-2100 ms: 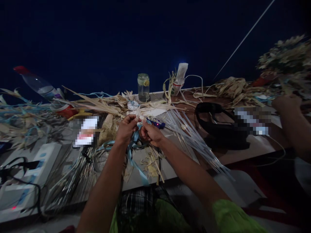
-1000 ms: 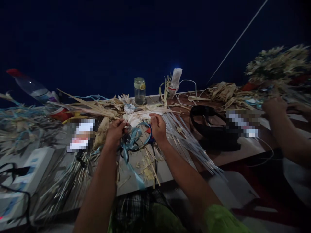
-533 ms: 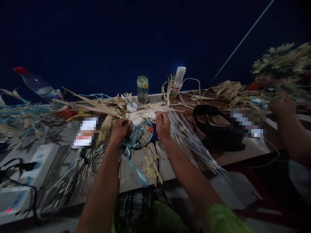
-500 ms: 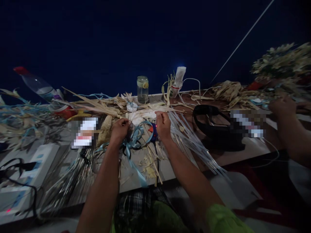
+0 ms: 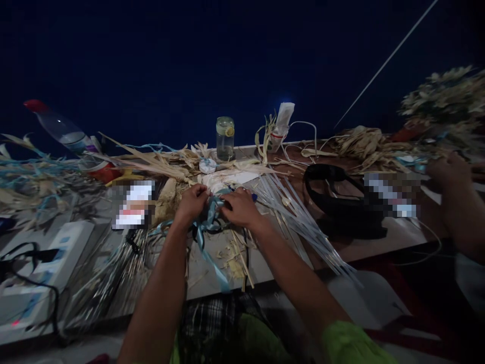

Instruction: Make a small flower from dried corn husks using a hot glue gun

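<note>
My left hand (image 5: 192, 203) is closed, its thumb and forefinger pinched together above the blue ribbon; what sits between them is too small to make out. My right hand (image 5: 239, 206) reaches in from the right, fingers bent against the ribbon's upper loops. The light blue ribbon (image 5: 214, 211) lies in loops between both hands, with a tail hanging toward the table's front edge. A dark blue object peeks out beside my right hand, mostly covered. Behind the hands lie pale husks and a white round piece (image 5: 207, 165).
Clear thin rods (image 5: 299, 217) fan out at the right, beside a black headband-like device (image 5: 329, 174). A jar (image 5: 225, 139) stands at the back. Left are a phone (image 5: 134, 205) and a power strip (image 5: 66, 253). Another person's hand (image 5: 447, 172) is far right.
My right hand has moved left from the dark blue object onto the ribbon, close to my left hand. The ribbon's wide loop has drawn in. The view has shifted slightly.
</note>
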### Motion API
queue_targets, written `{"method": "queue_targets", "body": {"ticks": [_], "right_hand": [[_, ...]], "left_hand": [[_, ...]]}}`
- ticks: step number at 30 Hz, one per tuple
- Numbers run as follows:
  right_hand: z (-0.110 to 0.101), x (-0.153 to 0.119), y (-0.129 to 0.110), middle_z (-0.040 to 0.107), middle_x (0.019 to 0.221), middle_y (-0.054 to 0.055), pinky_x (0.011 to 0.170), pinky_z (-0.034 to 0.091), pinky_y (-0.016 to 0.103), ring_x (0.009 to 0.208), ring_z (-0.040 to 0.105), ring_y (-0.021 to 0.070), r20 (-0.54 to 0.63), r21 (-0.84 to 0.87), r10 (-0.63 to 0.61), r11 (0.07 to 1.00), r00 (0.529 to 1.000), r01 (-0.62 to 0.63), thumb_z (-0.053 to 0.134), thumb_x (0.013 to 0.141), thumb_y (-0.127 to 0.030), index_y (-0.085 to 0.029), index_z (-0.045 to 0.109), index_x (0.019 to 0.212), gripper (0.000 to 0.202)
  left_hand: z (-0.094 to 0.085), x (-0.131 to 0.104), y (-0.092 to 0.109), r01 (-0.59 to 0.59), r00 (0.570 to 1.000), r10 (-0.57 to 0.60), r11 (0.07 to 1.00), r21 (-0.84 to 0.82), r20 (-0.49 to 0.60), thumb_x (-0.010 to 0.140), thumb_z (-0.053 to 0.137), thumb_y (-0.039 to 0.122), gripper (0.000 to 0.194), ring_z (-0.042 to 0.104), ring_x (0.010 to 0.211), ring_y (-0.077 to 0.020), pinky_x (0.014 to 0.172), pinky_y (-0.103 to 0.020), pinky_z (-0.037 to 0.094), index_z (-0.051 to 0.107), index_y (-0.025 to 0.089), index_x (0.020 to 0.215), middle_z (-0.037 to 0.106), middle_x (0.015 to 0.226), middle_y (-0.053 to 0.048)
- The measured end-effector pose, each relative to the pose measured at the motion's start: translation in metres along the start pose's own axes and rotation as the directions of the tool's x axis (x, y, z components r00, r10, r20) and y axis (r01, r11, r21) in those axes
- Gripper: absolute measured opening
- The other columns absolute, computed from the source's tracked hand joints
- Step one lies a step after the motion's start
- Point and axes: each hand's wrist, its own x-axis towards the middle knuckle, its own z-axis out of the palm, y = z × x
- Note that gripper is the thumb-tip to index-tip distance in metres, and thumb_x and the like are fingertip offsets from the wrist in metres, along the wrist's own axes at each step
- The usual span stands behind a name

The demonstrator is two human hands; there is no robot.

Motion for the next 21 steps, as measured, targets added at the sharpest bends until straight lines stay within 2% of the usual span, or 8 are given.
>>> {"method": "queue_targets", "body": {"ticks": [3, 6, 9, 11, 13, 15, 18, 21], "right_hand": [[0.002, -0.003, -0.009, 0.063, 0.089, 0.007, 0.08, 0.026, 0.038, 0.094, 0.044, 0.0234, 0.09, 0.016, -0.156, 0.988, 0.984, 0.155, 0.053, 0.076, -0.038, -0.02, 0.066, 0.089, 0.026], [0.003, -0.005, -0.013, 0.064, 0.082, 0.005, 0.08, 0.026, 0.037, 0.09, 0.046, 0.0208, 0.211, 0.142, -0.372, 0.927, 0.904, 0.348, 0.055, 0.075, -0.038, -0.021, 0.067, 0.084, 0.023], [0.001, -0.003, -0.013, 0.065, 0.085, 0.003, 0.082, 0.027, 0.035, 0.089, 0.048, 0.0178, 0.17, 0.294, -0.484, 0.856, 0.859, 0.424, 0.055, 0.076, -0.034, -0.022, 0.067, 0.084, 0.02], [-0.002, -0.001, -0.01, 0.064, 0.092, 0.003, 0.085, 0.028, 0.033, 0.091, 0.049, 0.0169, 0.046, 0.321, -0.412, 0.869, 0.91, 0.377, 0.052, 0.077, -0.029, -0.021, 0.066, 0.087, 0.019], [-0.003, 0.001, -0.005, 0.062, 0.101, 0.005, 0.088, 0.028, 0.033, 0.097, 0.048, 0.018, -0.089, 0.276, -0.243, 0.926, 0.966, 0.258, 0.05, 0.077, -0.024, -0.019, 0.063, 0.097, 0.024], [-0.004, 0.002, -0.001, 0.058, 0.111, 0.008, 0.09, 0.027, 0.035, 0.104, 0.044, 0.0209, -0.165, 0.19, -0.092, 0.974, 0.982, 0.123, 0.049, 0.077, -0.024, -0.017, 0.057, 0.11, 0.034], [-0.003, 0.001, -0.002, 0.061, 0.106, 0.01, 0.087, 0.027, 0.037, 0.102, 0.045, 0.0234, -0.042, 0.071, -0.099, 0.992, 0.994, 0.102, 0.05, 0.077, -0.027, -0.017, 0.054, 0.114, 0.038], [-0.003, -0.005, -0.015, 0.066, 0.086, 0.007, 0.078, 0.029, 0.034, 0.084, 0.052, 0.0199, 0.209, 0.072, -0.307, 0.952, 0.928, 0.299, 0.048, 0.078, -0.028, -0.02, 0.062, 0.096, 0.024]], "left_hand": [[0.0, 0.0, 0.0, 0.009, 1.0, -0.009, 1.0, -0.022, 0.007, 0.067, 0.057, 0.03, 0.014, 0.045, 0.046, -0.0091, 0.046, -0.021, 0.033, 0.059, 0.015, 0.069, 0.058, 0.061, -0.001], [-0.002, 0.0, -0.001, 0.041, 0.998, -0.043, 0.998, -0.05, -0.035, 0.067, 0.056, 0.029, 0.013, 0.043, 0.043, -0.0082, 0.044, -0.021, 0.032, 0.057, 0.016, 0.069, 0.056, 0.058, 0.001], [-0.003, 0.0, 0.0, 0.066, 0.995, -0.069, 0.997, -0.039, -0.068, 0.066, 0.056, 0.028, 0.011, 0.039, 0.039, -0.0083, 0.041, -0.021, 0.029, 0.054, 0.017, 0.068, 0.049, 0.049, 0.004], [-0.003, 0.0, 0.001, 0.067, 0.997, -0.068, 0.998, -0.011, -0.043, 0.065, 0.057, 0.026, 0.01, 0.039, 0.04, -0.0085, 0.042, -0.02, 0.029, 0.054, 0.017, 0.066, 0.048, 0.047, 0.004], [-0.003, 0.0, 0.0, 0.07, 0.997, -0.07, 0.997, 0.025, 0.014, 0.063, 0.057, 0.024, 0.007, 0.041, 0.042, -0.0089, 0.043, -0.02, 0.03, 0.055, 0.017, 0.065, 0.051, 0.05, 0.003], [-0.002, 0.0, -0.001, 0.069, 0.995, -0.073, 0.995, 0.067, 0.061, 0.063, 0.056, 0.022, 0.005, 0.043, 0.043, -0.0097, 0.043, -0.021, 0.03, 0.055, 0.017, 0.064, 0.054, 0.052, 0.001], [-0.003, -0.001, 0.0, 0.101, 0.994, -0.103, 0.993, 0.064, 0.038, 0.065, 0.053, 0.022, 0.006, 0.043, 0.042, -0.0102, 0.043, -0.022, 0.03, 0.054, 0.018, 0.068, 0.058, 0.056, 0.0], [-0.006, -0.002, 0.004, 0.162, 0.987, -0.161, 0.987, 0.02, -0.018, 0.066, 0.051, 0.024, 0.009, 0.041, 0.039, -0.0096, 0.041, -0.022, 0.029, 0.053, 0.018, 0.072, 0.06, 0.057, -0.001]]}}
